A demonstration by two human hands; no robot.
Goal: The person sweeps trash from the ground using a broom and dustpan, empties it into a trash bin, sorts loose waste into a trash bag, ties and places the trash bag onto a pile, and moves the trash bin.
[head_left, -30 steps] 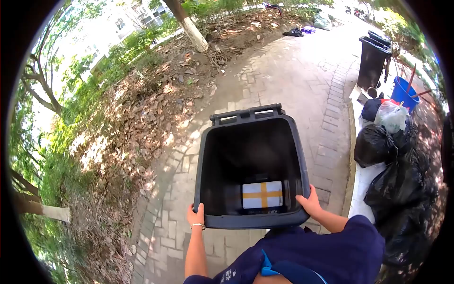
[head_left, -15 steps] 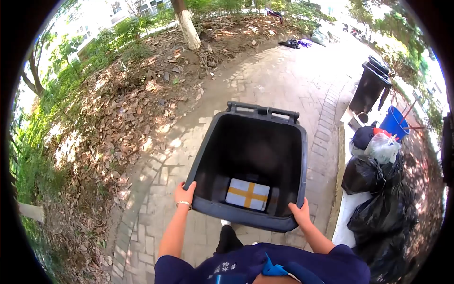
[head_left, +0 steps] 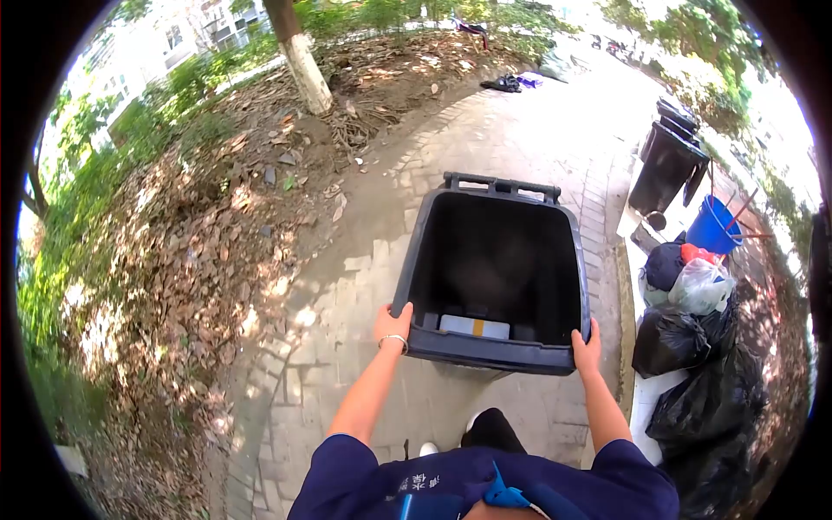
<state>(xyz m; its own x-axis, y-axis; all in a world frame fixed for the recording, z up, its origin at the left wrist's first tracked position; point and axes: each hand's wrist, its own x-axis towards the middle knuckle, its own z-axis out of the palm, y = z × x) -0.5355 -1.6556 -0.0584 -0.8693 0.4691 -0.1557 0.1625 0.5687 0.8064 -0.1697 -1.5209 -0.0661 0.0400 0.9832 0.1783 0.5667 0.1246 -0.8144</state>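
A black wheelie bin [head_left: 498,354] stands on the paving in front of me with its top uncovered. My left hand [head_left: 393,324] is closed around the near left corner of its rim, a bracelet on the wrist. At the near right corner, my right hand [head_left: 587,347] is closed on the same rim, thumb on the inner side. Low inside the bin lies a white box [head_left: 459,326] crossed with yellow tape, partly hidden by the near wall. A bar handle runs along the bin's far edge.
Black garbage bags [head_left: 706,407] are piled along the right kerb, with a clear bag [head_left: 700,286] on top. Behind them are a blue bucket [head_left: 715,227] and another black bin [head_left: 666,169]. On the left, a tree trunk [head_left: 305,76] rises from leaf-covered ground. Bags [head_left: 511,83] lie far ahead.
The bin has shifted to the right and slightly farther away in view, both hands still on its rim. Less of the taped box shows now. My feet have moved.
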